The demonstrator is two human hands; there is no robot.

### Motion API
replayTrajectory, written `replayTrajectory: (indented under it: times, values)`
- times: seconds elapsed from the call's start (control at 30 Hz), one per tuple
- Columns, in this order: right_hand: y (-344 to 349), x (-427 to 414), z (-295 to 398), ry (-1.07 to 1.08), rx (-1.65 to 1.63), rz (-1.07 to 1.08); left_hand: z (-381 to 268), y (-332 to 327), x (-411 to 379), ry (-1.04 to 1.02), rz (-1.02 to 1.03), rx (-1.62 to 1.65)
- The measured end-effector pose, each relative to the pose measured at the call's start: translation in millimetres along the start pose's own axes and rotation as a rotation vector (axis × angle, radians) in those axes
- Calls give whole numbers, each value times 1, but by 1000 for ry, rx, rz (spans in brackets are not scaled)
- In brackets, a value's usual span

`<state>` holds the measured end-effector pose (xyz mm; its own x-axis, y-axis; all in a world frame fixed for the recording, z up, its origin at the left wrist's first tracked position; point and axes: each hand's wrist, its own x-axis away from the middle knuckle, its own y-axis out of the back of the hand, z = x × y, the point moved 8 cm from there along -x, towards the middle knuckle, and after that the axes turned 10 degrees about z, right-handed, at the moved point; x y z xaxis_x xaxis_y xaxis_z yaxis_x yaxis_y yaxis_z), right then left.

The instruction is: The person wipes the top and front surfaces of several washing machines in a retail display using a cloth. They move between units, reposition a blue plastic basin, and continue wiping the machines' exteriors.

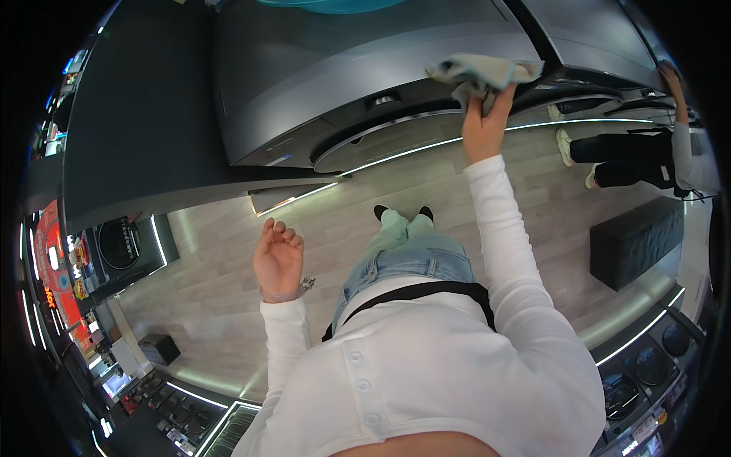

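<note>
My right hand [487, 125] grips a grey cloth [485, 73] with a pale blue edge. The cloth is at the front top edge of a dark grey front-loading washing machine [354, 63], towards its right side; whether it presses on the surface I cannot tell. Below that edge, the control panel carries a round knob [384, 100], and the rim of the round door [394, 121] bulges out. My left hand [279, 257] hangs over the floor with its palm up, fingers loosely curled and nothing in it.
A teal basin [337, 4] rests on the machine's top. Another appliance [599, 34] adjoins on the right, where a person [634, 154] stands with one hand on it. A black tufted bench [637, 243] is at right. Dark panel [131, 114] flanks the left. More washing machines [634, 365] line the back.
</note>
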<state>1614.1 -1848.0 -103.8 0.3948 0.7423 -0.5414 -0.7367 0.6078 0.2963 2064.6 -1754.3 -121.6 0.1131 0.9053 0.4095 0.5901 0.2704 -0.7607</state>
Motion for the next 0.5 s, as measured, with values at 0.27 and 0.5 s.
replayTrajectory:
  times: [0.27, 0.5]
  values:
    - [-62, 21, -8, -195, 70, 115, 9, -14, -11, 40, 18, -16]
    - [-116, 73, -2, -306, -176, 325, 14, -13, -4, 36, 7, -10]
